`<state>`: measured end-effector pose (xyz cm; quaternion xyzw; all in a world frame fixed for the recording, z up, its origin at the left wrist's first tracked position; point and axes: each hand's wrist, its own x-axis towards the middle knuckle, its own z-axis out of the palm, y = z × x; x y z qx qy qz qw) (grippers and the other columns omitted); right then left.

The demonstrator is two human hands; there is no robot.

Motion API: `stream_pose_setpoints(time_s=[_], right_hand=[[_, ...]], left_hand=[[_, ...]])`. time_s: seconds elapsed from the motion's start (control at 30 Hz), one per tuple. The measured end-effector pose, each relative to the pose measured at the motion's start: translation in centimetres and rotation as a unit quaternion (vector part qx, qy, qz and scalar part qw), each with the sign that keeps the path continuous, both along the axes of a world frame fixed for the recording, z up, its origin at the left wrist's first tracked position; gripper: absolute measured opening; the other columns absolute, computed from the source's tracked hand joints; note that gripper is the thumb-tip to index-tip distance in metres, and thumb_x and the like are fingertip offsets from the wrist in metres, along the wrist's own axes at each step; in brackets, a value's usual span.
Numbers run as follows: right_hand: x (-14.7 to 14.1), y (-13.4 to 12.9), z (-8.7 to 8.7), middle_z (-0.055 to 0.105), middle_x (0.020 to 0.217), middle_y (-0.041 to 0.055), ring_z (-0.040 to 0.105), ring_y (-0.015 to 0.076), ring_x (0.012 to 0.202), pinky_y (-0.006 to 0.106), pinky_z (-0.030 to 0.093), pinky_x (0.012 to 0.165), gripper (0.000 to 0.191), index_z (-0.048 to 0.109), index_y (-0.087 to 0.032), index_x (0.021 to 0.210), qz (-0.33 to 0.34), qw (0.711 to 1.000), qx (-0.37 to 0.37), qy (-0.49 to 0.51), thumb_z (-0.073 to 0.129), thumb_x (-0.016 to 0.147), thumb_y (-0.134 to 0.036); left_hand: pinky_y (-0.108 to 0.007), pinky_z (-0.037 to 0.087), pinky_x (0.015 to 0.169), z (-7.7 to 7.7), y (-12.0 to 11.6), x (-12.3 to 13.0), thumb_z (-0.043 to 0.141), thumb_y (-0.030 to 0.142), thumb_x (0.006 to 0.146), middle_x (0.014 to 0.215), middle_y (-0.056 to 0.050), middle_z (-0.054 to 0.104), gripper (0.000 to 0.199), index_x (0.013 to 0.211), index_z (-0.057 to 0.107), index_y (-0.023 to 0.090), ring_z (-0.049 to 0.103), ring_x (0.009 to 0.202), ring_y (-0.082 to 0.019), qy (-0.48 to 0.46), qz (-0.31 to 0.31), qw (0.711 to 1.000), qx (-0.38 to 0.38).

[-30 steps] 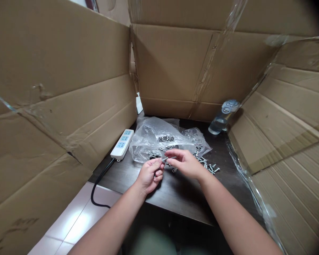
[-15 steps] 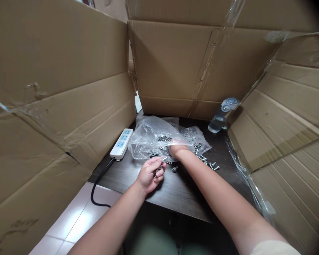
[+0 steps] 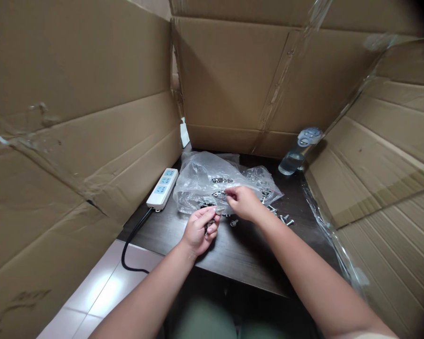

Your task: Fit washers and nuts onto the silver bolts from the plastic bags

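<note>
My left hand point(image 3: 200, 229) is closed around a small metal bolt point(image 3: 219, 210), whose tip pokes out past the thumb. My right hand point(image 3: 243, 202) hovers just beside it, pinching a tiny metal part, likely a nut or washer, between finger and thumb. Both hands are above a dark wooden table point(image 3: 233, 254). Behind them lies a crumpled clear plastic bag point(image 3: 201, 181) with small metal hardware inside. Loose bolts point(image 3: 282, 219) are scattered on the table to the right of my right hand.
A white power strip point(image 3: 162, 188) with a black cable point(image 3: 129, 247) lies at the table's left edge. A clear water bottle point(image 3: 298, 153) lies at the back right. Tall cardboard sheets point(image 3: 74, 141) wall the table on the left, back and right. White floor tiles show lower left.
My right hand reached into the plastic bag half a second ago and has come back toward my left hand with a small part pinched. The left hand stayed put with the bolt.
</note>
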<state>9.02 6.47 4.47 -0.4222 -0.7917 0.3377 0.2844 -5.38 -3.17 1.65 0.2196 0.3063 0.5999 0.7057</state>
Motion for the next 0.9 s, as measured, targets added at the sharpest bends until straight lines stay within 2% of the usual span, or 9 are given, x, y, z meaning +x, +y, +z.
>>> stream_pose_setpoints(time_s=[0.1,0.2,0.3,0.47,0.7,0.9], right_hand=[[2.0,-3.3,0.2,0.069,0.08,0.0062,0.066,0.0187,0.07,0.034,0.054,0.068,0.024,0.066,-0.015,0.1,0.017,0.982,-0.118,0.145,0.058,0.081,-0.028],[2.8,-5.7,-0.1,0.066,0.091,0.0072,0.066,0.0177,0.073,0.033,0.055,0.071,0.02,0.067,-0.017,0.093,0.002,0.964,-0.113,0.241,0.062,0.08,-0.032],[2.7,-6.5,-0.7,0.063,0.094,0.0075,0.066,0.0176,0.07,0.034,0.056,0.069,0.02,0.067,-0.018,0.088,-0.007,0.951,-0.113,0.286,0.065,0.078,-0.035],[2.5,-6.4,-1.6,0.062,0.094,0.0072,0.064,0.0181,0.074,0.036,0.057,0.073,0.019,0.069,-0.019,0.087,-0.003,0.946,-0.104,0.308,0.068,0.077,-0.035],[2.8,-6.5,-1.7,0.065,0.089,0.0074,0.062,0.0195,0.081,0.034,0.054,0.071,0.01,0.072,-0.021,0.085,-0.023,0.961,-0.019,0.273,0.065,0.079,-0.026],[3.0,-6.5,-2.0,0.064,0.093,0.0071,0.061,0.0191,0.084,0.032,0.053,0.071,0.011,0.072,-0.022,0.087,-0.025,0.966,0.008,0.258,0.065,0.08,-0.026]], left_hand=[[-0.01,0.02,0.032,0.1,0.0,0.2,0.073,0.029,0.071,0.064,0.002,0.054,0.024,0.083,0.06,0.012,0.034,0.038,0.001,0.026,0.005,1.0,-0.004],[-0.011,0.02,0.032,0.1,0.0,0.6,0.073,0.031,0.07,0.063,0.002,0.054,0.026,0.083,0.061,0.012,0.034,0.037,0.0,0.061,0.01,0.998,-0.005],[-0.012,0.019,0.032,0.0,0.0,0.9,0.073,0.032,0.07,0.061,0.002,0.053,0.027,0.085,0.063,0.012,0.035,0.037,0.0,0.092,0.011,0.996,0.003],[-0.014,0.019,0.033,-0.2,0.0,1.3,0.074,0.035,0.069,0.06,0.002,0.053,0.029,0.083,0.064,0.012,0.036,0.036,-0.001,0.132,0.011,0.991,0.017],[-0.016,0.021,0.034,-0.5,0.1,1.6,0.074,0.033,0.068,0.061,0.001,0.056,0.029,0.087,0.067,0.013,0.038,0.037,-0.002,0.17,0.039,0.984,0.047],[-0.017,0.022,0.034,-0.5,-0.1,1.8,0.075,0.033,0.068,0.058,0.0,0.057,0.029,0.087,0.069,0.013,0.037,0.036,-0.002,0.192,0.064,0.978,0.051]])
